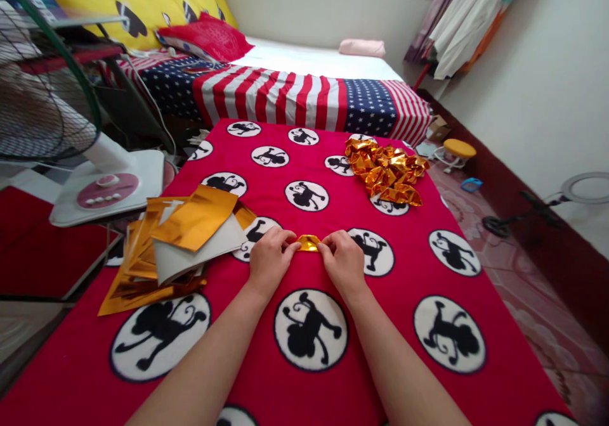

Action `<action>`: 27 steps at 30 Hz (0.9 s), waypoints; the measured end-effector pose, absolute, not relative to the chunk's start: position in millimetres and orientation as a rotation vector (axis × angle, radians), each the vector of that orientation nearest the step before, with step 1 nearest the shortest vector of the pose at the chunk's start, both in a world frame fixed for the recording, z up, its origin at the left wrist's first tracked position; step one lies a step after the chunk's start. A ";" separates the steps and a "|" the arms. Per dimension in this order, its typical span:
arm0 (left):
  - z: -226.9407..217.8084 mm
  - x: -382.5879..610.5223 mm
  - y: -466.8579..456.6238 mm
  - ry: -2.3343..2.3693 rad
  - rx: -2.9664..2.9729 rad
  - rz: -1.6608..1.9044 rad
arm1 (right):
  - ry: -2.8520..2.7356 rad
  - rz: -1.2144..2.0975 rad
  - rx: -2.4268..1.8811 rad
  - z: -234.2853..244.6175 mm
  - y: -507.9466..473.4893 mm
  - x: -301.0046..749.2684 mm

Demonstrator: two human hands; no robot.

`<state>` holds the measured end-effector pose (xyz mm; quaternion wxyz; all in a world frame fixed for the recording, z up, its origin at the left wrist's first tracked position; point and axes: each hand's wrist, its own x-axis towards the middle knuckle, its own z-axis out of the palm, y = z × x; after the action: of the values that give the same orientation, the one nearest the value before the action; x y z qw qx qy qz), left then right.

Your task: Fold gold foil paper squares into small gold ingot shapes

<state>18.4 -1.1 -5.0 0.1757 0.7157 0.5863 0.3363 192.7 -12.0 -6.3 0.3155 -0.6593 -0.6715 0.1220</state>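
A small folded piece of gold foil paper [308, 243] lies on the red blanket with black monkey prints [333, 267]. My left hand [270, 259] pinches its left end and my right hand [343, 260] pinches its right end, fingers curled on both. To the left of my hands lies a loose stack of gold foil sheets [166, 248], some showing their white backs. At the far right of the blanket sits a heap of several folded gold foil pieces [387, 172].
A standing fan with a white base [102, 188] is at the left. Behind the blanket is a bed with a stars-and-stripes cover [295, 96], a red pillow [209, 36] and a pink one [361, 47]. On the floor at right stand a small yellow stool [457, 150] and a ring light [585, 188].
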 end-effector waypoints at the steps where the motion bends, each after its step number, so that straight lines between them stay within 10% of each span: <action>1: -5.7 18.5 -1.0 1.676 2.033 0.939 | -1.771 0.314 -1.736 -6.2 -12.5 192.1; 27: -10.1 13.7 5.4 1.556 1.717 1.095 | -1.590 0.474 -1.586 -11.0 -19.6 184.8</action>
<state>13.7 5.4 -10.1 0.2853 0.6421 0.5818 0.4097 184.8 -19.6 -11.0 0.4108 -0.6300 -0.6316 0.1884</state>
